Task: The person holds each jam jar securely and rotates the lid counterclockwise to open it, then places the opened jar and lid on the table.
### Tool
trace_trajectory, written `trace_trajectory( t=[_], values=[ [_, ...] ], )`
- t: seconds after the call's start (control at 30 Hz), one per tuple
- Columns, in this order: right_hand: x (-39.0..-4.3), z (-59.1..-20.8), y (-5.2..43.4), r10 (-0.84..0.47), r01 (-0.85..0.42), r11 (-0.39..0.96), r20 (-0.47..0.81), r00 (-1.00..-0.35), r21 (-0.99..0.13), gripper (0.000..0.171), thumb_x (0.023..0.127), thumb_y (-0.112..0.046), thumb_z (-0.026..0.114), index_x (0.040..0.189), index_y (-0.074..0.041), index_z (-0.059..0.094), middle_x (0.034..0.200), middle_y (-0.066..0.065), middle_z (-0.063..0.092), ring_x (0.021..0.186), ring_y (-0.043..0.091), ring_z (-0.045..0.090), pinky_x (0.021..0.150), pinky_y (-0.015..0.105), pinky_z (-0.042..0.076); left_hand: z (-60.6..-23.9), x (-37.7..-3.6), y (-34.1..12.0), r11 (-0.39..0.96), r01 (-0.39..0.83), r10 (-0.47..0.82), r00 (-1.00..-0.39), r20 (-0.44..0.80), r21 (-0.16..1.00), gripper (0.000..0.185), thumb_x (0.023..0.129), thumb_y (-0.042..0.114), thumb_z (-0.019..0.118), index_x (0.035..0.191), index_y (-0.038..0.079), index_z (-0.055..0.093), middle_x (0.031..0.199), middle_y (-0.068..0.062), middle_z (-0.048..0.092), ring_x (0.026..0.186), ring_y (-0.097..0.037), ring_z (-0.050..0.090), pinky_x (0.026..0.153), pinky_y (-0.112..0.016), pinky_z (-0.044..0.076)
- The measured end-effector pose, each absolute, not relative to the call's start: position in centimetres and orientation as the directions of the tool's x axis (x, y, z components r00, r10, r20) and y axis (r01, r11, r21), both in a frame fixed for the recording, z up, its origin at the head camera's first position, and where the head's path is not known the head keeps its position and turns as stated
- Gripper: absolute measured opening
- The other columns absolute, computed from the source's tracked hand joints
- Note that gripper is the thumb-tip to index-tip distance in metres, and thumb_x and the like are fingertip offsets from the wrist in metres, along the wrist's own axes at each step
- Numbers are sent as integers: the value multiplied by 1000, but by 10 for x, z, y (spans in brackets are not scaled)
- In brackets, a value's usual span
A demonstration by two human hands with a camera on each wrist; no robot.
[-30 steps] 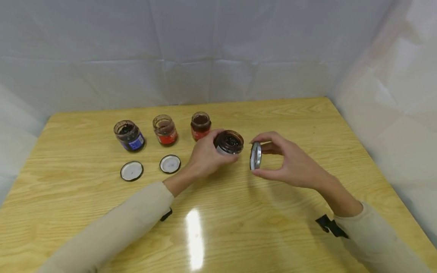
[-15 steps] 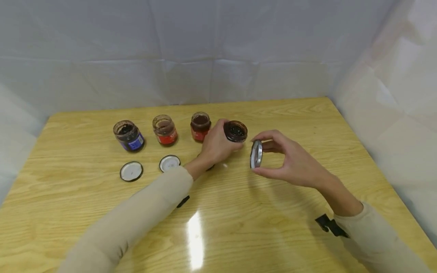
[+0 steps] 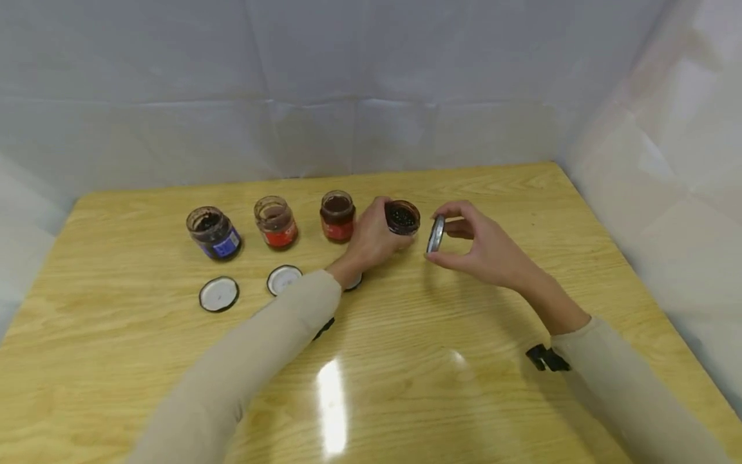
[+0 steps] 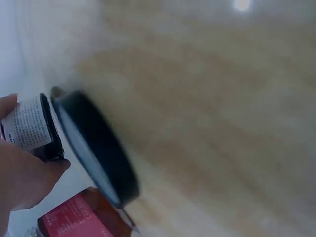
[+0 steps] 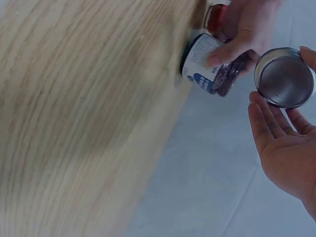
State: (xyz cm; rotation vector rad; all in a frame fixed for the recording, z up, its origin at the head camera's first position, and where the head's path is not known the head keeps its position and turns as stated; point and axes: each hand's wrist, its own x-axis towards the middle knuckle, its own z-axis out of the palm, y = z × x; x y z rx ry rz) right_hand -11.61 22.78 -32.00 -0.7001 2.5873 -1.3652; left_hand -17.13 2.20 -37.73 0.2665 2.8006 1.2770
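My left hand (image 3: 373, 238) grips an uncapped glass jar (image 3: 402, 218) of dark contents, fingers round its side. A white label with small print shows on this jar in both wrist views. To its right, my right hand (image 3: 484, 248) pinches a silver jar lid (image 3: 436, 234) by the rim between thumb and fingers. The lid stands on edge in the air, a short gap from the jar's mouth. In the right wrist view the round face of the lid (image 5: 286, 80) shows.
Left of the held jar stand two uncapped red-labelled jars (image 3: 338, 216) (image 3: 275, 223) and a blue-labelled jar (image 3: 214, 233). Lids lie in front: one at left (image 3: 219, 294), another beside it (image 3: 284, 279), and a third lid (image 3: 353, 282) partly under my left wrist. A pale sheet (image 3: 359, 90) hangs behind the table.
My left hand has carried the jar back and slightly right, beside the row of jars. My right hand has moved a little away from me with the lid, still pinching it.
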Motion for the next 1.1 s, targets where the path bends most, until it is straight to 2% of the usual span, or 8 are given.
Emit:
trace_trajectory(
  t=[0.2, 0.47, 0.7, 0.8, 0.93, 1.0, 1.1],
  values=[
    [-127, -330, 229, -420, -279, 506, 49, -906, -816, 61, 82, -30, 76, 129, -9, 44, 130, 6, 48, 118, 25, 51, 101, 39, 39, -380, -177, 26, 632, 115, 187, -982, -7, 766, 77, 75, 29, 81, 134, 3, 40, 122, -13, 54, 111, -26, 52, 95, -38, 41],
    [-131, -334, 231, -405, -262, 505, 42, -913, -822, 63, 81, -32, 77, 130, -10, 44, 131, 5, 47, 119, 26, 50, 101, 41, 39, -380, -183, 28, 661, 108, 202, -979, -38, 743, 81, 75, 31, 81, 136, 2, 37, 124, -15, 54, 112, -27, 53, 96, -37, 42],
    [-129, -334, 231, -389, -248, 501, 40, -920, -829, 62, 81, -26, 77, 130, -9, 43, 130, 6, 47, 116, 25, 51, 100, 42, 40, -381, -186, 28, 681, 111, 223, -973, -61, 724, 79, 76, 32, 80, 135, 3, 37, 122, -15, 54, 110, -27, 54, 94, -38, 43],
    [-129, -335, 231, -376, -247, 486, 55, -925, -839, 64, 81, -20, 78, 132, -7, 42, 129, 7, 48, 113, 24, 52, 98, 42, 41, -380, -185, 29, 675, 93, 217, -973, -76, 732, 87, 76, 33, 80, 141, 2, 31, 131, -17, 49, 118, -28, 49, 98, -39, 41],
    [-127, -334, 231, -363, -247, 452, 76, -929, -857, 69, 81, -15, 78, 137, -6, 39, 131, 10, 47, 115, 25, 52, 99, 41, 40, -373, -180, 29, 654, 71, 204, -975, -85, 753, 98, 77, 38, 78, 150, 6, 20, 147, -15, 34, 131, -30, 37, 103, -43, 35],
    [-125, -331, 231, -358, -250, 434, 89, -929, -866, 70, 80, -15, 78, 137, -7, 39, 131, 9, 48, 116, 25, 52, 100, 41, 40, -366, -177, 26, 634, 70, 200, -977, -75, 771, 96, 79, 42, 75, 151, 10, 20, 150, -11, 30, 134, -28, 34, 104, -44, 35],
    [-121, -325, 232, -350, -260, 412, 111, -930, -873, 69, 80, -17, 79, 137, -7, 41, 132, 7, 48, 116, 23, 53, 99, 39, 42, -354, -172, 20, 597, 117, 227, -974, -28, 794, 87, 83, 47, 69, 150, 14, 25, 150, -6, 32, 134, -23, 34, 104, -42, 35]
  ],
)
